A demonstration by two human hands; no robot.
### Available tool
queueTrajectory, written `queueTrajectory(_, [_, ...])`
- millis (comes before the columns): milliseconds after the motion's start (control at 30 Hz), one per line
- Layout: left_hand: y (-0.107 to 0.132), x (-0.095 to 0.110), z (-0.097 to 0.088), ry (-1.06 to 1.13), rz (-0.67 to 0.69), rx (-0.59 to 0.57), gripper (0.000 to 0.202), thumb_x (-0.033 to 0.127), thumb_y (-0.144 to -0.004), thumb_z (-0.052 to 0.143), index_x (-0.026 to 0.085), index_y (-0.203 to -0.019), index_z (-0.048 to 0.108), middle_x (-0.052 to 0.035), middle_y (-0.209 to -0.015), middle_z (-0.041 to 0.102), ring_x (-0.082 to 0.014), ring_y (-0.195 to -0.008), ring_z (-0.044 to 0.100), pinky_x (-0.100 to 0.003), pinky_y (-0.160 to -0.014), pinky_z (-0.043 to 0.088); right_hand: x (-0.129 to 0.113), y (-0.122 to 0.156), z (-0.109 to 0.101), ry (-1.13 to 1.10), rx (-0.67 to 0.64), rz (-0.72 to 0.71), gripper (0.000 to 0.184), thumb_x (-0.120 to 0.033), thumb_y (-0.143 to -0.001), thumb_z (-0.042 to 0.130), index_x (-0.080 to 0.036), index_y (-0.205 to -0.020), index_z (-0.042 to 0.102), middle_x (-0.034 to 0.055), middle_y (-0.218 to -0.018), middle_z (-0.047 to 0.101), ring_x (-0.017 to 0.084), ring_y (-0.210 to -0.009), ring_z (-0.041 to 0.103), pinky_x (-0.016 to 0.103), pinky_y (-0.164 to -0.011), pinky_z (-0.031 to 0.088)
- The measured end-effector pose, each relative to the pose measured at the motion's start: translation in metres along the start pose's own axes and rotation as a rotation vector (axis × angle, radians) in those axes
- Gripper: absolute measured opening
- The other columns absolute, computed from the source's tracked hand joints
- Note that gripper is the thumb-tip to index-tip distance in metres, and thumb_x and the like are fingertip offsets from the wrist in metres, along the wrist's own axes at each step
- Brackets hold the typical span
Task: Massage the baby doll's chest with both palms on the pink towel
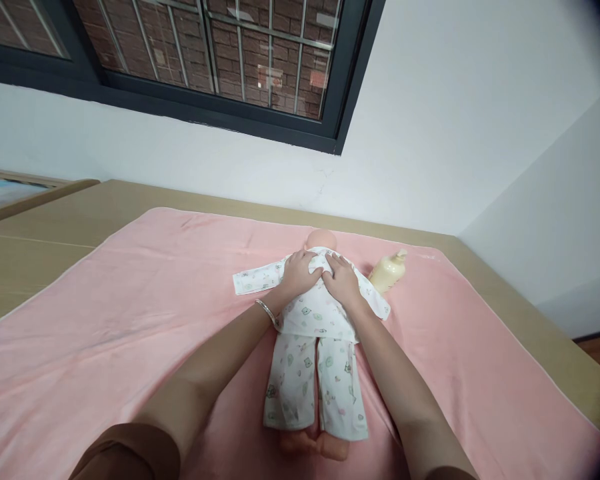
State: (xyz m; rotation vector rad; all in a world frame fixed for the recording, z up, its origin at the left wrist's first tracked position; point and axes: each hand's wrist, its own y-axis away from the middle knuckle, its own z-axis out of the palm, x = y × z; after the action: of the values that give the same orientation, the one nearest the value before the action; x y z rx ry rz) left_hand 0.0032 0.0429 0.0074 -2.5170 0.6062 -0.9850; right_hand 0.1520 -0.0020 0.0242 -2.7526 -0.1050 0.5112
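A baby doll (319, 238) lies on its back on a pink blanket (130, 300), head towards the wall and bare feet towards me. It wears a white printed top (316, 310) and matching trousers (314, 383). My left hand (300, 269) rests on the doll's chest, its fingers curled on the top's fabric near the collar. A silver bangle (267, 311) circles that wrist. My right hand (341, 279) lies next to it on the chest with fingers stretched flat on the cloth. The two hands touch at the middle.
A pale yellow bottle (389, 271) lies on the blanket just right of the doll's shoulder. The blanket covers a wooden platform (40, 230) set against a white wall (430, 133) under a barred, dark-framed window (205, 60). The platform's right edge drops to the floor.
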Motion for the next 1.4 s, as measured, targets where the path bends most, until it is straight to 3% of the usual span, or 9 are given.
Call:
queueTrajectory(300, [-0.001,-0.005,0.003,0.084,0.090,0.063,0.030,0.025,-0.081,0.064,0.020,-0.110,0.064,-0.0075,-0.112,0.068,-0.0260,-0.111,0.059,-0.042,-0.101,0.046,0.000,0.001,0.002,-0.025,0.017,-0.036,0.052,-0.020,-0.089,0.048,-0.026,-0.139,0.058,0.0073,-0.150,0.051,0.033,-0.142,0.041,0.060,-0.116,0.029])
queueTrajectory(467, [0.004,-0.001,0.002,0.048,0.134,0.131,0.019,0.021,-0.083,0.063,0.021,-0.101,0.066,-0.0053,-0.105,0.069,-0.0237,-0.105,0.059,-0.037,-0.094,0.050,-0.002,0.005,0.004,-0.014,0.113,-0.099,0.046,-0.016,-0.088,0.048,-0.026,-0.129,0.067,0.0042,-0.141,0.060,0.026,-0.136,0.050,0.046,-0.113,0.038])
queueTrajectory(667, [0.011,0.009,-0.001,-0.060,0.084,0.183,0.013,0.023,-0.084,0.063,0.025,-0.096,0.068,-0.0052,-0.103,0.068,-0.0253,-0.107,0.057,-0.037,-0.088,0.050,-0.007,0.011,0.007,0.043,0.227,-0.032,0.036,-0.022,-0.089,0.049,-0.023,-0.116,0.073,0.0058,-0.129,0.068,0.022,-0.125,0.060,0.033,-0.103,0.047])
queueTrajectory(867, [0.008,0.009,-0.005,-0.115,-0.003,0.093,0.026,0.034,-0.086,0.062,0.024,-0.110,0.067,-0.0079,-0.114,0.068,-0.0304,-0.111,0.055,-0.044,-0.095,0.047,-0.009,0.008,0.001,0.079,0.120,0.052,0.046,-0.032,-0.091,0.049,-0.022,-0.135,0.061,0.0091,-0.141,0.060,0.028,-0.134,0.051,0.040,-0.106,0.045])
queueTrajectory(1067, [0.002,0.000,0.000,-0.048,0.089,0.026,0.031,0.027,-0.088,0.057,0.023,-0.118,0.063,-0.0059,-0.122,0.067,-0.0259,-0.116,0.056,-0.042,-0.106,0.040,-0.005,0.002,-0.002,0.055,0.025,0.012,0.053,-0.028,-0.092,0.047,-0.022,-0.144,0.052,0.0086,-0.149,0.051,0.030,-0.140,0.043,0.046,-0.114,0.035])
queueTrajectory(1267, [0.007,0.000,0.003,-0.060,0.112,0.126,0.010,0.026,-0.089,0.057,0.021,-0.090,0.065,-0.0080,-0.098,0.066,-0.0248,-0.103,0.058,-0.039,-0.092,0.046,-0.007,0.008,0.004,0.059,0.122,0.007,0.040,-0.029,-0.093,0.048,-0.027,-0.128,0.066,0.0039,-0.140,0.061,0.025,-0.133,0.051,0.039,-0.109,0.041])
queueTrajectory(1400, [0.012,0.006,0.001,-0.112,0.051,0.187,0.012,0.030,-0.089,0.058,0.020,-0.086,0.065,-0.0094,-0.094,0.066,-0.0267,-0.099,0.058,-0.041,-0.091,0.047,-0.012,0.013,0.006,0.051,0.211,0.069,0.034,-0.032,-0.094,0.048,-0.024,-0.117,0.072,0.0064,-0.129,0.068,0.023,-0.127,0.058,0.034,-0.103,0.045])
